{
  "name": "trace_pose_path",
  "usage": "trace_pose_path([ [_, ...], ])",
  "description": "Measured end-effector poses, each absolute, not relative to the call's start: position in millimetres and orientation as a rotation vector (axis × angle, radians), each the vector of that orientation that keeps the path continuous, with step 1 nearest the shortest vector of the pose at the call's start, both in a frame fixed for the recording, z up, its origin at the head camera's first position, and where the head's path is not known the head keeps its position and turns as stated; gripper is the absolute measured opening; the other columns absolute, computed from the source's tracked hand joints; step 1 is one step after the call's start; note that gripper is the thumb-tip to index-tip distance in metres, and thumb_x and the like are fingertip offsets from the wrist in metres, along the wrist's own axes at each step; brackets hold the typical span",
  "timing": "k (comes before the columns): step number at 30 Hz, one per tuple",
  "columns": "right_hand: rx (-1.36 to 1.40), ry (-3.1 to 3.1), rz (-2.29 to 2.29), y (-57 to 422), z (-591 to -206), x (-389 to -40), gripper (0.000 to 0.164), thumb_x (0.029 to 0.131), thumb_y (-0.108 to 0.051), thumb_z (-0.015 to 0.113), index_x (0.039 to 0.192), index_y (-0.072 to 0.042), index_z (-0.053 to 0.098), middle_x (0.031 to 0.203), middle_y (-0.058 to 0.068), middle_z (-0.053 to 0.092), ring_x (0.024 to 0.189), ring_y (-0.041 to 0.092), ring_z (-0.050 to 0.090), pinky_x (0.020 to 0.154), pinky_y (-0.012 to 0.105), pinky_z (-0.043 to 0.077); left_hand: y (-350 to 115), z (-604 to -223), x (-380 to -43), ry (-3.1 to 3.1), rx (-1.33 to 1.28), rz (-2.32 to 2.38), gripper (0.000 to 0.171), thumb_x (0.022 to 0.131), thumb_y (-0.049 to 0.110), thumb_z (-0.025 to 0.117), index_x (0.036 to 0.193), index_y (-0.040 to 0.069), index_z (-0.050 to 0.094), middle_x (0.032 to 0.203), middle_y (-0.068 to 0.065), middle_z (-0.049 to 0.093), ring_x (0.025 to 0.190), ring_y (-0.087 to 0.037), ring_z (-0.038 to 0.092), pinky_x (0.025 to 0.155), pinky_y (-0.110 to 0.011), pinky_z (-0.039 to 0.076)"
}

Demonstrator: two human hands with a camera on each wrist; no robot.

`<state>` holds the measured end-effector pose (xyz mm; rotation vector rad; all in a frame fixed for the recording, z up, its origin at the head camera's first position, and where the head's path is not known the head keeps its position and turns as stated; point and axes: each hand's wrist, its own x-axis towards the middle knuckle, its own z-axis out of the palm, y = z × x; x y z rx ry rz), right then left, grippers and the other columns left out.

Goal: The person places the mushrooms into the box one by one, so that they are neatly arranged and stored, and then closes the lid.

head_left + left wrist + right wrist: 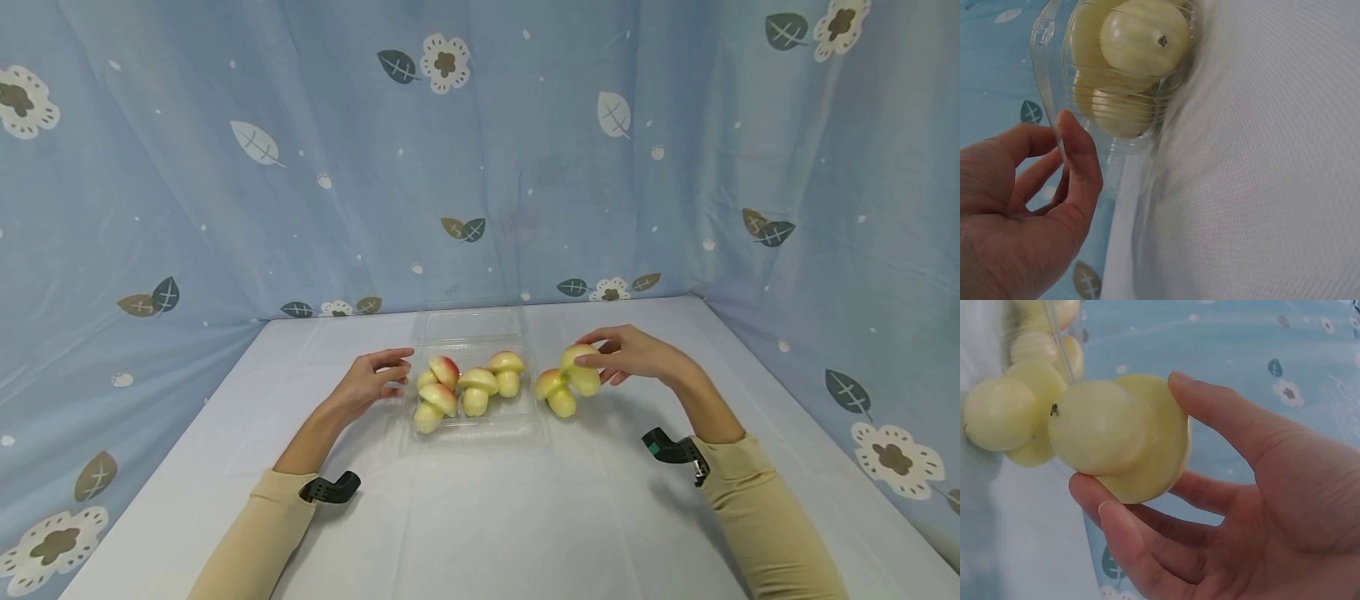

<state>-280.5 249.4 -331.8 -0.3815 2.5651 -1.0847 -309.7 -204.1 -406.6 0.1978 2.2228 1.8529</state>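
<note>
A clear plastic clamshell box (480, 429) sits at the middle of the table, lid laid back, with several yellow-green, red-tinged model mushrooms (477, 392) inside. At its left side, my left hand (371, 385) pinches the rim (1047, 94) between thumb and fingers. Right of the box, my right hand (633, 352) holds another model mushroom (1110, 431) by its cap, thumb on one side and fingers on the other, stem facing away from the palm. Next to the box lies a further mushroom (561, 402), which the held one partly overlaps in the head view.
The open lid (468, 323) reaches toward the back edge of the white-covered table (517, 517). Behind and at both sides hangs a blue curtain (337, 167) with leaf and flower prints. Black straps (330, 487) are on both wrists.
</note>
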Motion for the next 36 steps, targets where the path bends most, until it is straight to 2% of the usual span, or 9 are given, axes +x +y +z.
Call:
trace_pose_path([
  [8, -0.390, 2.534, -1.110, 241.5, -334.4, -282.2, 0.065, 0.089, -0.050, 0.067, 0.141, -0.013, 0.052, 0.119, 0.017, 0.067, 0.089, 0.022, 0.072, 0.077, 0.039, 0.060, -204.4, -406.9, -309.4, 2.217, 0.212, 1.861, 0.051, 0.099, 0.016, 0.059, 0.147, 0.005, 0.045, 0.122, -0.014, 0.052, 0.099, -0.025, 0.060, 0.074, -0.028, 0.059],
  [14, -0.396, 2.516, -1.111, 234.0, -335.3, -282.7, 0.068, 0.089, -0.052, 0.068, 0.141, -0.013, 0.051, 0.120, 0.016, 0.066, 0.088, 0.020, 0.071, 0.074, 0.034, 0.060, -205.3, -406.9, -308.3, 2.228, 0.245, 1.840, 0.052, 0.100, 0.017, 0.058, 0.148, 0.003, 0.042, 0.126, -0.020, 0.050, 0.099, -0.025, 0.061, 0.076, -0.030, 0.059],
  [23, -0.458, 2.511, -1.106, 220.0, -329.1, -283.7, 0.065, 0.090, -0.051, 0.067, 0.141, -0.013, 0.052, 0.119, 0.014, 0.067, 0.088, 0.020, 0.071, 0.078, 0.038, 0.060, -204.5, -406.3, -309.2, 2.230, 0.230, 1.846, 0.051, 0.100, 0.018, 0.059, 0.147, 0.005, 0.044, 0.119, -0.011, 0.053, 0.095, -0.019, 0.061, 0.074, -0.026, 0.058],
  [31, -0.496, 2.489, -1.120, 204.5, -324.0, -285.9, 0.063, 0.090, -0.050, 0.067, 0.141, -0.015, 0.052, 0.118, 0.013, 0.067, 0.091, 0.021, 0.071, 0.078, 0.037, 0.060, -204.0, -408.0, -310.0, 2.232, 0.228, 1.847, 0.052, 0.099, 0.018, 0.059, 0.147, 0.005, 0.043, 0.129, -0.020, 0.050, 0.096, -0.021, 0.060, 0.073, -0.025, 0.058],
  [36, -0.500, 2.453, -1.154, 193.8, -323.2, -287.8, 0.062, 0.089, -0.050, 0.069, 0.139, -0.017, 0.054, 0.113, 0.012, 0.068, 0.090, 0.024, 0.070, 0.079, 0.039, 0.060, -203.1, -406.9, -309.4, 2.235, 0.230, 1.847, 0.052, 0.100, 0.017, 0.059, 0.147, 0.004, 0.044, 0.130, -0.020, 0.049, 0.096, -0.020, 0.061, 0.073, -0.024, 0.058],
])
